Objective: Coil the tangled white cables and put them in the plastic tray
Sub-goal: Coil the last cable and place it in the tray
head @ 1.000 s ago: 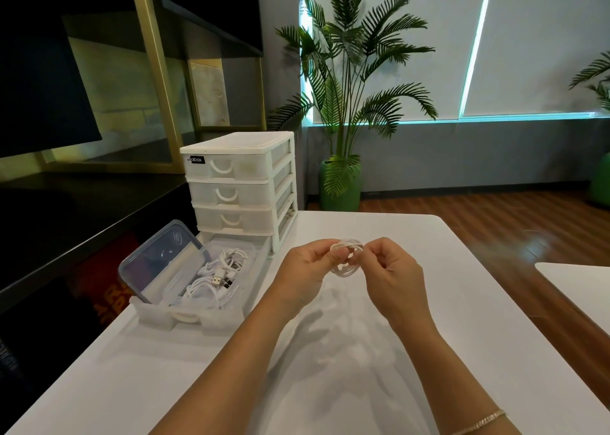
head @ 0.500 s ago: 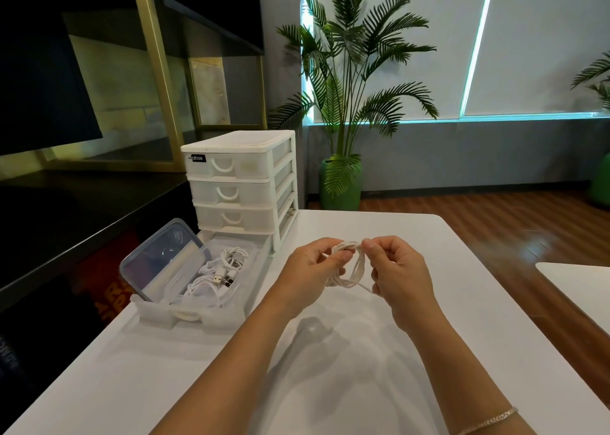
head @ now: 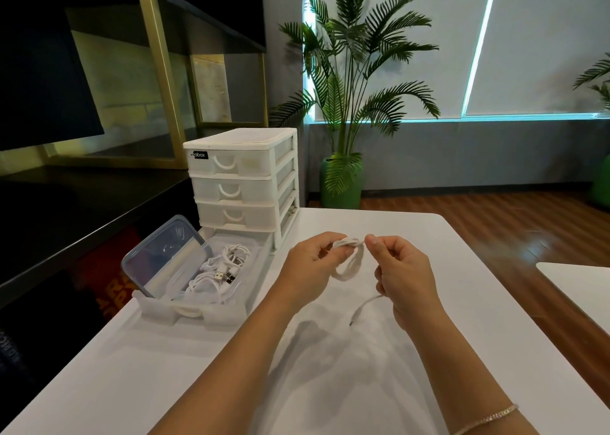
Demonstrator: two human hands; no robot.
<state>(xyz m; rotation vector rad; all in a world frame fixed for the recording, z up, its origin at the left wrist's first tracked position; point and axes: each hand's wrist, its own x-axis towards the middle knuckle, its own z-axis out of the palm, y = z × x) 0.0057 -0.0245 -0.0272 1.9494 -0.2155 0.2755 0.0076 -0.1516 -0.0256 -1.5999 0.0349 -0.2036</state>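
Above the middle of the white table (head: pixel 330 368), my left hand (head: pixel 308 269) pinches the top of a small coil of white cable (head: pixel 350 263), which hangs down from its fingers. My right hand (head: pixel 402 276) pinches the same cable just to the right of the coil, and a loose end (head: pixel 361 309) trails out below that hand. To the left, the pulled-out plastic tray (head: pixel 204 314) holds several white cables (head: pixel 221 273) in a loose heap with USB plugs showing.
A white three-drawer plastic organiser (head: pixel 241 180) stands behind the tray at the table's left rear. A clear lid (head: pixel 165 256) leans against the tray's left side. A second white table (head: pixel 581 289) is at the right. A potted palm (head: pixel 346 104) stands beyond.
The coil has opened from a tight bundle between both hands into a hanging loop. My right hand has drawn away to the right, and a loose cable end now trails below it.
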